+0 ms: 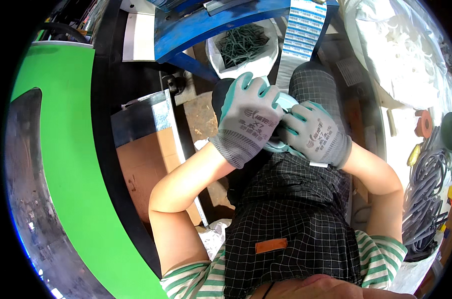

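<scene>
Both my hands wear grey knitted gloves with teal palms and meet over my lap. My left hand (251,115) has its fingers curled inward, close to the other hand. My right hand (313,130) is closed too, its bent fingers pointing left. Under and between them sits a light blue, rounded thing (287,100); only parts of its edge show. The gloves hide what the fingertips pinch. A black checked apron (293,219) covers my lap.
A white-lined bucket (213,56) of dark green strips stands ahead, beside a blue bench frame (173,37). A label sheet (305,25) hangs there. Right are a bag of white pieces (400,55), an orange roll (424,123) and grey tubing (425,184). Left is a green machine panel (69,149).
</scene>
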Motion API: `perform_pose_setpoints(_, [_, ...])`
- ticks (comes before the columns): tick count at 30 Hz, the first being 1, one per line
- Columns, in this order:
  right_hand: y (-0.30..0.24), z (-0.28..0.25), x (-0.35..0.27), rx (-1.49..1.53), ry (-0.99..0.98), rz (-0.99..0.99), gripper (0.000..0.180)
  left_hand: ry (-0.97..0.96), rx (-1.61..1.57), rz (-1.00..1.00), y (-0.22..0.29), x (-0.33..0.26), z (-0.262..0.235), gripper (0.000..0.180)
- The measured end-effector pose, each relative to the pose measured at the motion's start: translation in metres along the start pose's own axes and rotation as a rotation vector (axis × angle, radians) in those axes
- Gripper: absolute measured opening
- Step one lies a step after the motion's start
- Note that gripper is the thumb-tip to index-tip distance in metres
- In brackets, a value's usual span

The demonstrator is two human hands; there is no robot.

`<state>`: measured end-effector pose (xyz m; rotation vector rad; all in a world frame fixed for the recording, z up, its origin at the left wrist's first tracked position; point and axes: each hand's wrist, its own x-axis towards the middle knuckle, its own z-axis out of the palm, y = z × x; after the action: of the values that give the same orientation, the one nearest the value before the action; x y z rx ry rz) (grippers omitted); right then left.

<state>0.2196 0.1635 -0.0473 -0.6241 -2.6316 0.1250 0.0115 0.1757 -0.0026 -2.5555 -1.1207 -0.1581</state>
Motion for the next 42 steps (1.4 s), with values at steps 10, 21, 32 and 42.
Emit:
perform_pose_setpoints(10, [0.003, 0.005, -0.008, 0.024, 0.054, 0.046, 0.013, 0.016, -0.264, -0.043, -0.004, -0.006, 0.004, 0.018])
perform_pose_setpoints(21, [0.002, 0.008, -0.011, 0.081, 0.061, 0.073, 0.022, 0.018, -0.464, 0.082, -0.018, -0.007, 0.016, 0.033])
perform_pose_setpoints(32, [0.034, 0.036, -0.013, 0.345, 0.16, 0.086, 0.055, 0.365, -0.574, -0.276, 0.094, -0.04, 0.0, 0.041])
perform_pose_setpoints(42, [0.014, 0.014, -0.019, 0.269, 0.279, 0.226, 0.039, 0.519, -1.012, -0.336, 0.068, -0.045, 0.002, 0.007])
